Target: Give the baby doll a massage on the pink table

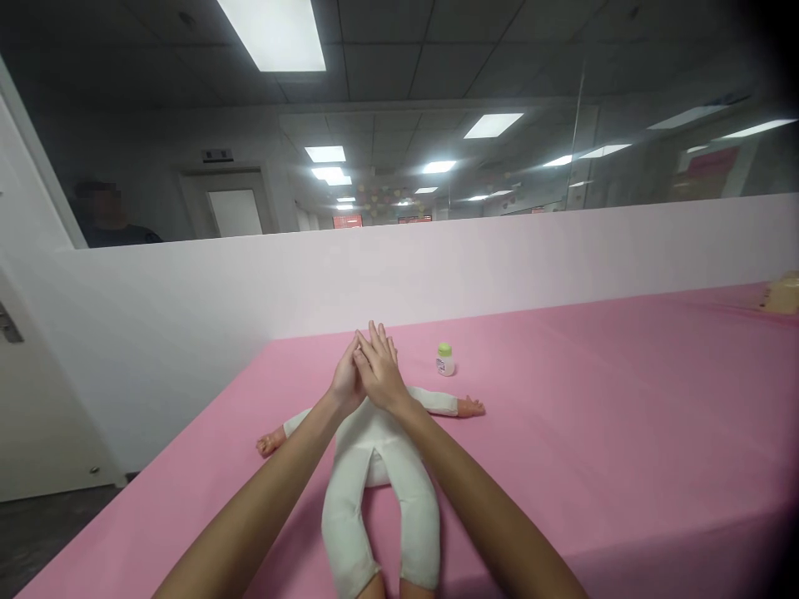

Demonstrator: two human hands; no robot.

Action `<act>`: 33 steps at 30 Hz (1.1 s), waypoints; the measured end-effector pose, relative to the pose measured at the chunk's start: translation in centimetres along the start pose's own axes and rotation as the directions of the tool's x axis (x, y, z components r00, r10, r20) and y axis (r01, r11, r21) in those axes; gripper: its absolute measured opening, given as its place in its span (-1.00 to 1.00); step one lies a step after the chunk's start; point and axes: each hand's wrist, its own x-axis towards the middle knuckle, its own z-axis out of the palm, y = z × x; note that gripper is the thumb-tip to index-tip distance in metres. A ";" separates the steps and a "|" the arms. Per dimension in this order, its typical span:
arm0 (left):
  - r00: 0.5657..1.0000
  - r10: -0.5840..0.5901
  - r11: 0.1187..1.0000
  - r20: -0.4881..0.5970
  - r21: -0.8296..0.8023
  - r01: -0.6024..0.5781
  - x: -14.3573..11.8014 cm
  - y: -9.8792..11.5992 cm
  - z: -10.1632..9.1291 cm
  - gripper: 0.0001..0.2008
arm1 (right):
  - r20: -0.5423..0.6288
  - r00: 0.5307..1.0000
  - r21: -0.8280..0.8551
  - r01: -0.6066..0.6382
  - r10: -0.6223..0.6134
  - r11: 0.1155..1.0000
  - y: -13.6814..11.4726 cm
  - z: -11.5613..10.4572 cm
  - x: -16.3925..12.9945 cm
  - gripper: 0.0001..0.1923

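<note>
1. Meeting palm to palm, the left grip and the right grip angle upward, fingers largely straight; both are unclenched, and neither is seen grasping anything. Whether something lies between the palms, I cannot tell.
2. Directly below and nearer the person than both grips lies the doll, dressed in a white suit, its legs stretched toward the person. Its head is hidden behind the grips, and whether they touch it or hover above it cannot be made out.
3. To the left of the left grip, one doll hand rests beyond the person's left forearm; to the right of the right grip, the other doll hand extends from its white sleeve.
4. Just beyond that second doll hand, to the right of the right grip, stands a small clear bottle with a green cap, upright and apart from the doll.
5. Under and around both grips spreads the pink tabletop; far to their right, at its back edge, sits a beige object, partly cut off.
6. Behind the grips runs a low white wall topped by glass. A person shows in the glass, far to the left and above the grips; below, also far left, stands a pale door.
</note>
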 end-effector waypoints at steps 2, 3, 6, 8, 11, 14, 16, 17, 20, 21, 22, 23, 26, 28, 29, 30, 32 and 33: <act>0.991 0.064 0.995 0.119 0.073 -0.073 -0.7 -0.2 -1.5 -0.58 | 0.002 1.000 -0.020 0.006 -0.006 1.000 1.3 -1.3 -0.6 -0.43; 0.985 0.105 0.981 0.139 0.145 -0.125 -1.1 -0.5 -2.4 -0.62 | 0.001 1.000 -0.025 0.008 -0.008 1.000 1.9 -2.0 -1.1 -0.43; 0.956 0.246 0.852 0.162 0.435 -0.293 -2.1 -2.0 -5.2 -0.66 | 0.030 1.000 0.004 0.004 -0.004 1.000 3.4 -3.9 -2.9 -0.49; 0.924 0.318 0.720 0.212 0.580 -0.381 -2.6 -3.3 -7.1 -0.65 | 0.139 0.990 0.025 -0.003 -0.001 1.000 3.8 -4.9 -4.1 -0.57; 0.896 0.346 0.579 0.280 0.687 -0.438 -3.1 -4.8 -9.1 -0.61 | 0.318 0.947 0.018 -0.052 0.044 0.998 4.0 -5.5 -5.5 -0.55; 0.913 0.289 0.543 0.288 0.736 -0.404 -3.5 -5.2 -10.4 -0.51 | 0.404 0.911 -0.036 -0.073 0.082 0.997 4.2 -5.5 -6.3 -0.42; 0.923 0.241 0.533 0.301 0.753 -0.385 -3.7 -5.1 -10.9 -0.44 | 0.422 0.901 -0.068 -0.085 0.106 0.994 4.3 -5.5 -6.7 -0.33; 0.924 0.220 0.529 0.312 0.758 -0.382 -3.8 -5.1 -11.0 -0.41 | 0.428 0.895 -0.081 -0.099 0.124 0.992 4.3 -5.6 -6.8 -0.27; 0.926 0.184 0.519 0.330 0.767 -0.377 -3.8 -5.3 -11.3 -0.34 | 0.462 0.870 -0.110 -0.133 0.170 0.985 4.2 -6.0 -6.8 -0.16; 0.925 0.180 0.509 0.335 0.773 -0.379 -3.7 -5.3 -11.3 -0.35 | 0.477 0.862 -0.120 -0.133 0.175 0.984 4.0 -6.1 -6.7 -0.16; 0.922 0.181 0.493 0.342 0.779 -0.386 -3.6 -5.4 -11.2 -0.38 | 0.487 0.855 -0.132 -0.126 0.175 0.983 3.9 -6.0 -6.6 -0.20; 0.917 0.184 0.472 0.353 0.787 -0.398 -3.4 -5.4 -11.1 -0.43 | 0.491 0.854 -0.146 -0.116 0.173 0.983 3.7 -5.9 -6.4 -0.27; 0.903 0.184 0.407 0.387 0.806 -0.429 -3.1 -5.3 -10.4 -0.59 | 0.461 0.870 -0.184 -0.097 0.173 0.978 3.3 -5.0 -5.9 -0.55; 0.901 0.177 0.397 0.395 0.809 -0.433 -3.2 -5.1 -10.1 -0.64 | 0.439 0.881 -0.196 -0.095 0.174 0.976 3.2 -4.5 -5.7 -0.66; 0.900 0.179 0.402 0.396 0.806 -0.435 -3.3 -5.0 -10.1 -0.64 | 0.436 0.883 -0.198 -0.093 0.173 0.976 3.1 -4.4 -5.7 -0.67; 0.900 0.188 0.409 0.394 0.802 -0.436 -3.5 -4.9 -10.1 -0.63 | 0.439 0.883 -0.198 -0.086 0.167 0.976 3.0 -4.5 -5.7 -0.66; 0.898 0.205 0.419 0.389 0.794 -0.440 -3.9 -4.9 -10.4 -0.53 | 0.457 0.876 -0.197 -0.069 0.154 0.978 2.8 -5.0 -6.0 -0.54; 0.898 0.207 0.420 0.388 0.794 -0.440 -4.0 -5.0 -10.5 -0.47 | 0.470 0.869 -0.202 -0.068 0.158 0.977 2.8 -5.3 -6.1 -0.45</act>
